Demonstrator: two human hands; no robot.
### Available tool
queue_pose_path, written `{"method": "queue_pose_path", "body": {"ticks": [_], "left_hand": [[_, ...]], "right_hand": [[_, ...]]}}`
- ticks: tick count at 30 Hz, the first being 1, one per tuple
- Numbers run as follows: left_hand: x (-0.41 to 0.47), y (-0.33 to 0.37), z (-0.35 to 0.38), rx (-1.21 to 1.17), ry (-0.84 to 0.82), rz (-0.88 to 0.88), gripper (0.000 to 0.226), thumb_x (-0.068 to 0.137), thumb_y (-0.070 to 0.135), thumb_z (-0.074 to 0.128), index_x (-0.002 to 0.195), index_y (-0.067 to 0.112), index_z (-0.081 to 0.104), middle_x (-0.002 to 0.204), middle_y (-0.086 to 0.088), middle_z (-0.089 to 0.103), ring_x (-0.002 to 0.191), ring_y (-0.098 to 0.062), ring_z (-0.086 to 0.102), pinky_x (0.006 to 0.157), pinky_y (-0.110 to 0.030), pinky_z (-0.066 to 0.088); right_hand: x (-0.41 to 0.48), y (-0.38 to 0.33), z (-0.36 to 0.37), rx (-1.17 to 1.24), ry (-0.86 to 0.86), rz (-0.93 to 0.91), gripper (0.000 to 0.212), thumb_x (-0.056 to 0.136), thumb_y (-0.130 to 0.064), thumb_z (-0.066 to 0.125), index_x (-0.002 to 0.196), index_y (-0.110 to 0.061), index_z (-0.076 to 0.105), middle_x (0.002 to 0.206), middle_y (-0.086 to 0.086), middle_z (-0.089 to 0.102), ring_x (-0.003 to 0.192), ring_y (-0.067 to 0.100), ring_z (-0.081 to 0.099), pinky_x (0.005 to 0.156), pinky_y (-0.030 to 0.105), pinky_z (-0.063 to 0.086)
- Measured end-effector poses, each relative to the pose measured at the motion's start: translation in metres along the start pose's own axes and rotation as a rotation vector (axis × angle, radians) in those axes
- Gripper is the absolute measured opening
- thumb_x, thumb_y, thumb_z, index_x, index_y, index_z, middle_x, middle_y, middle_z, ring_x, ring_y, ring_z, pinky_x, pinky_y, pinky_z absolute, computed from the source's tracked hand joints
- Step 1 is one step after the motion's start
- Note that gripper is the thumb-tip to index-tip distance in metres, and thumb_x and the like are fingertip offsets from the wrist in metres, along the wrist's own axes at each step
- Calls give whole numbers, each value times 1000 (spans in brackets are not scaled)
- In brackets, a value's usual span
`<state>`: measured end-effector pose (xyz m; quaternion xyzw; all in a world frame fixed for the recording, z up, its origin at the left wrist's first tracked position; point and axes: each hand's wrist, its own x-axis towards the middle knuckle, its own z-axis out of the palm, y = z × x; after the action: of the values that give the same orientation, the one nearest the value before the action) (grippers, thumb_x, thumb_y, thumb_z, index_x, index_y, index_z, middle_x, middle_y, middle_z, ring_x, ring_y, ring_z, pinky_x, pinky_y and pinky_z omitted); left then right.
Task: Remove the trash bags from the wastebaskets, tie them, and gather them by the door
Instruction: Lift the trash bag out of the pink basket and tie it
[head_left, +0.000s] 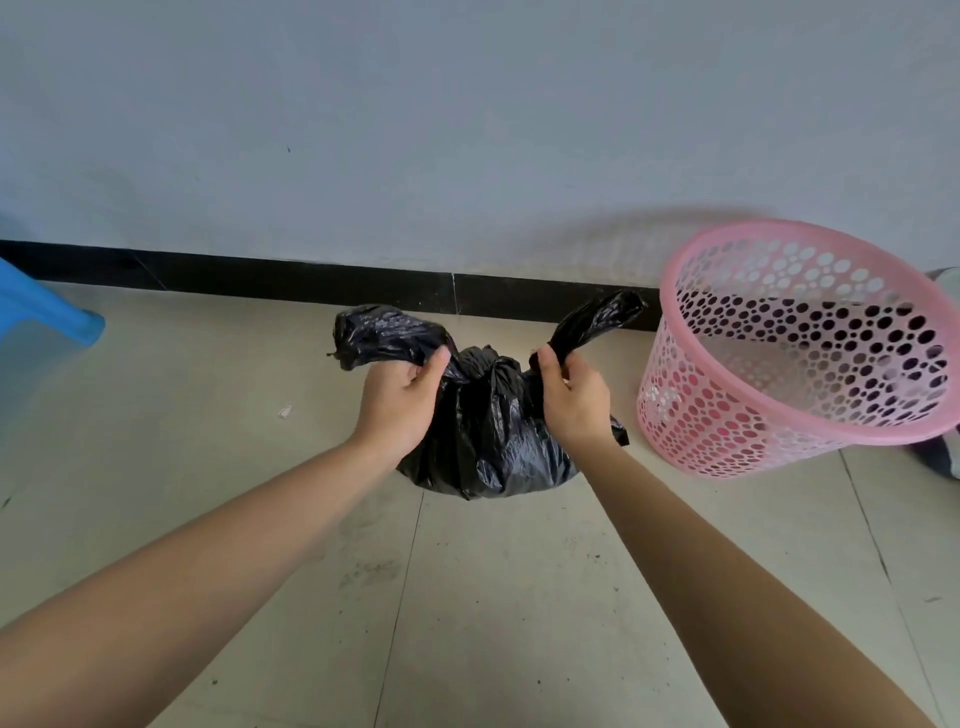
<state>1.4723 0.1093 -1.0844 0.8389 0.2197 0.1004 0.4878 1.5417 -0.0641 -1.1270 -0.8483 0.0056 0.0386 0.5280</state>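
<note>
A black trash bag (488, 436) sits on the tiled floor in front of the wall. Its top is twisted into a knot in the middle, with two loose ends sticking out to either side. My left hand (397, 402) grips the left end and my right hand (571, 400) grips the right end, the two ends stretched apart. A pink perforated wastebasket (737, 415) stands to the right of the bag, with no bag inside it.
A grey wall with a black baseboard (234, 278) runs close behind the bag. A blue plastic stool (36, 312) is at the left edge. A dark object (943, 452) shows partly behind the wastebasket at the right edge.
</note>
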Motion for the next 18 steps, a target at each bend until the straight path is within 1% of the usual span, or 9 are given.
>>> {"method": "queue_pose_path", "body": {"ticks": [1, 2, 4, 5, 7, 9, 12, 15, 18], "left_hand": [[2, 5, 1, -38, 30, 4, 54, 101, 34, 54, 54, 10, 44, 50, 0, 47, 46, -9, 43, 50, -20, 34], [6, 10, 3, -128, 55, -36, 50, 102, 36, 53, 61, 8, 48, 58, -4, 54, 51, -12, 46, 54, -21, 37], [14, 17, 10, -456, 66, -248, 33, 103, 37, 50, 87, 9, 59, 90, -7, 73, 72, -17, 56, 66, -28, 44], [16, 19, 13, -608, 33, -343, 26, 104, 36, 48, 98, 14, 61, 103, -7, 75, 82, -19, 61, 69, -30, 44], [20, 14, 15, -734, -52, -425, 24, 106, 33, 43, 106, 20, 63, 104, 1, 78, 96, -19, 67, 74, -30, 42], [19, -1, 14, -722, -63, -492, 25, 106, 28, 44, 96, 20, 65, 87, 5, 76, 86, -15, 65, 72, -30, 39], [11, -27, 13, -510, -6, -573, 27, 103, 17, 43, 79, 21, 56, 66, 5, 60, 59, -12, 41, 57, -27, 30], [17, -32, 18, -389, 8, -501, 29, 103, 17, 38, 78, 19, 51, 67, 4, 51, 58, -13, 37, 56, -26, 29], [29, -27, 23, -345, 1, -310, 26, 105, 25, 37, 83, 17, 49, 72, 3, 44, 66, -13, 41, 66, -28, 34]], "right_hand": [[0, -6, 3, 86, 9, 1, 37, 104, -42, 43, 98, -11, 62, 86, 4, 69, 81, 20, 64, 77, 39, 50], [0, -11, 7, 184, 24, 16, 33, 105, -41, 41, 98, -15, 61, 90, 2, 70, 87, 19, 65, 81, 38, 50], [0, -19, 16, 339, 74, 84, 29, 106, -37, 39, 100, -16, 58, 97, 2, 71, 96, 20, 65, 88, 39, 50], [-2, -20, 21, 369, 95, 118, 29, 106, -36, 38, 102, -14, 57, 97, 2, 68, 97, 20, 64, 88, 38, 48], [-6, -18, 28, 341, 104, 165, 32, 108, -33, 35, 109, -9, 57, 95, 3, 63, 93, 19, 59, 84, 34, 42], [-8, -6, 31, 237, 95, 228, 35, 108, -33, 32, 112, -9, 57, 92, 3, 61, 91, 22, 59, 83, 34, 41], [2, 16, 32, 92, 176, 388, 35, 108, -26, 30, 115, -8, 59, 94, 6, 58, 104, 36, 60, 91, 42, 45], [6, 23, 41, 94, 261, 376, 34, 108, -24, 29, 112, -6, 57, 89, 6, 57, 102, 39, 61, 96, 48, 45], [5, 27, 50, 86, 283, 285, 33, 107, -31, 30, 109, -10, 55, 84, 2, 58, 94, 36, 61, 95, 51, 45]]}}
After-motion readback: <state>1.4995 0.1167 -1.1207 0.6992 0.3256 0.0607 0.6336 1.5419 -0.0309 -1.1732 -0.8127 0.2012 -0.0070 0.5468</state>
